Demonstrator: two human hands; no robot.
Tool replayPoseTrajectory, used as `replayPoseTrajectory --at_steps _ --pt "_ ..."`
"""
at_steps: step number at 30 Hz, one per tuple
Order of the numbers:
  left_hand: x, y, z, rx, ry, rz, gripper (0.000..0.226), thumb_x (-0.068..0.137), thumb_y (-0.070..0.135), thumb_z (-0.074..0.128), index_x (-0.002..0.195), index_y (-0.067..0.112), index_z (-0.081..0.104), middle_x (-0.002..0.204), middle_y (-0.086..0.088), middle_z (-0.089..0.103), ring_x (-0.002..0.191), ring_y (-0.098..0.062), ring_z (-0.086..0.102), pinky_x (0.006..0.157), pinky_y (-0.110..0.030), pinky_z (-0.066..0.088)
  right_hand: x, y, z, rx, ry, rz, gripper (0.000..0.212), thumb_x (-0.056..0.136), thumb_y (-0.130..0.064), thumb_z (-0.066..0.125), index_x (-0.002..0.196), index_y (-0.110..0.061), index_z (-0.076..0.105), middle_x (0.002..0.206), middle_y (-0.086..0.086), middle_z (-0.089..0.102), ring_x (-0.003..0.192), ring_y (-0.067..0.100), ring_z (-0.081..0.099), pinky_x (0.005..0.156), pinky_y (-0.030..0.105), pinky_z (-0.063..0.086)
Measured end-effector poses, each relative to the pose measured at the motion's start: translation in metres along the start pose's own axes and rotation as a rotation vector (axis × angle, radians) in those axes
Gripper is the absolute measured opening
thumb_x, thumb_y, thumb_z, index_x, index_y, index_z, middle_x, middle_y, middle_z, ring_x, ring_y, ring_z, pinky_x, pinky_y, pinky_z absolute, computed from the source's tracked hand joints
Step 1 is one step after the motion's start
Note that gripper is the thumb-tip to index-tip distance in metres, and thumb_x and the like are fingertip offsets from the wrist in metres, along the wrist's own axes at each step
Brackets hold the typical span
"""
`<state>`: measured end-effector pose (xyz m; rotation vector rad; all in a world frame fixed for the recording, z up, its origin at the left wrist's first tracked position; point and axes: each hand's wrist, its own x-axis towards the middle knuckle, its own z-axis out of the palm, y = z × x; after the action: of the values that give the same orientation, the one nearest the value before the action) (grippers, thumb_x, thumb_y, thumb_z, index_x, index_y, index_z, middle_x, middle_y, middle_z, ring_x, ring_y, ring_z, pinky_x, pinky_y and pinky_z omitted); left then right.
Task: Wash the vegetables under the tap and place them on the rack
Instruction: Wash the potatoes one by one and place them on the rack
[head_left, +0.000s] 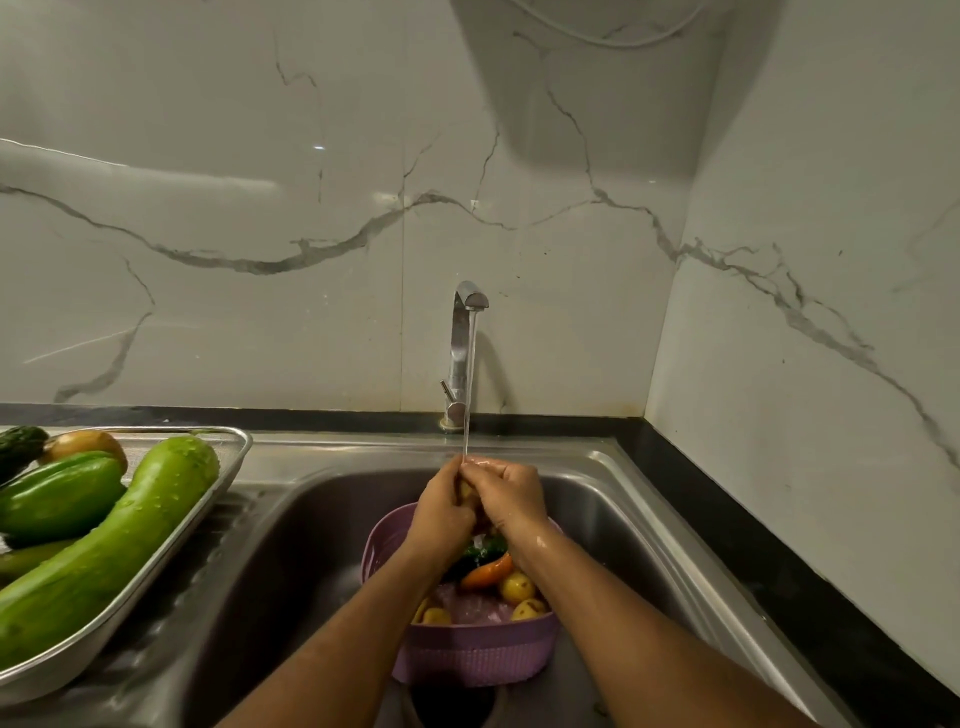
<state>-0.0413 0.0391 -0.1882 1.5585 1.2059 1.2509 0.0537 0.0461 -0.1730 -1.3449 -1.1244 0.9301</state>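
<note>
Under the tap (468, 332), over the middle of the sink (613, 499), the left hand (439, 512) and right hand (506, 496) are pressed together, both wrapped round a small yellowish vegetable (466, 490) held in the stream. It is probably a potato, though only a sliver shows between the fingers. Below them a purple basket (467, 660) sits in the sink with more potatoes (518, 587), a carrot (488, 569) and something dark green still to be washed.

At the left edge of the sink the rack (228, 467) already holds a wet gourd (104, 551), a green pepper (57, 499), an onion (85, 444) and a dark cucumber (18, 447).

I judge the potato to be firm, fairly light and sturdy, so it can stand hard rubbing; wet skin makes it slippery, and a full wrap of the fingers round its middle looks safer than a fingertip pinch. The carrot should be stiff and best taken mid-length. The gourd looks heavy and slick.

No brands, labels or writing can be read anywhere.
</note>
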Motion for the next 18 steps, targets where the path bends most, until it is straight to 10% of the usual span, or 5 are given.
replayPoseTrajectory --at_steps 5,12,18 --pt "-0.005 0.003 -0.005 -0.115 0.063 -0.042 0.075 0.098 -0.003 0.059 0.159 0.028 0.027 0.132 -0.004 0.062 0.113 -0.02 0.068 0.092 -0.047 0.061 0.001 -0.001 0.002 -0.05 0.111 -0.078 0.014 0.094 -0.031 0.074 0.08 -0.028 0.073 0.076 -0.011 0.073 0.075 0.004 0.07 0.062 0.018 0.054" --pt "-0.004 0.003 -0.015 -0.192 0.114 -0.122 0.074 0.097 0.005 0.065 0.158 0.029 0.029 0.139 -0.009 0.058 0.122 -0.024 0.064 0.095 -0.047 0.06 0.002 -0.013 -0.003 -0.044 -0.18 0.047 0.015 0.102 -0.031 0.063 0.105 -0.023 0.075 0.094 0.005 0.075 0.091 0.022 0.073 0.082 0.04 0.064" --pt "-0.004 0.002 -0.01 -0.178 0.031 -0.049 0.075 0.095 0.005 0.068 0.156 0.031 0.032 0.136 -0.007 0.064 0.118 -0.022 0.068 0.088 -0.034 0.062 0.003 -0.012 -0.01 0.063 -0.006 0.066 0.014 0.086 -0.033 0.083 0.092 -0.022 0.078 0.081 0.0 0.077 0.082 0.019 0.074 0.064 0.032 0.06"
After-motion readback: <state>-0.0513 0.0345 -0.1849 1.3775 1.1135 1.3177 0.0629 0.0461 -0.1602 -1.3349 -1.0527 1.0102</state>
